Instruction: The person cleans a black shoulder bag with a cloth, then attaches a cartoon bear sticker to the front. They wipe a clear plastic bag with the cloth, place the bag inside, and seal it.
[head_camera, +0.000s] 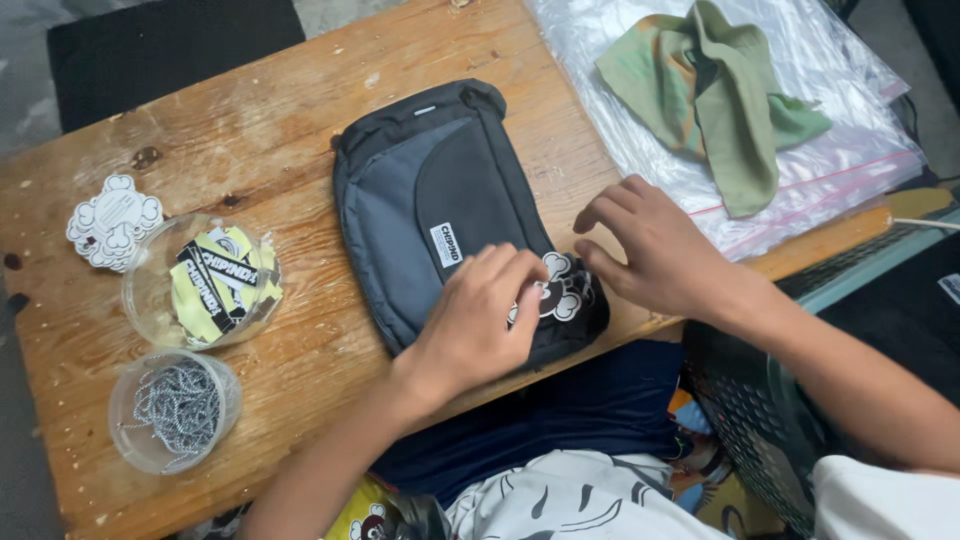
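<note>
Head view: both hands (560, 290) curled over pouch (450, 210)

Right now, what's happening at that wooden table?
A person has both hands on a black and grey pouch lying flat on the wooden table. The left hand presses a white, cloud-shaped tag at the pouch's lower corner; the right hand hovers beside it, fingers curled. To the left sit a clear cup of yellow and black labels, a cup of metal ball chains and a stack of white tags.
</note>
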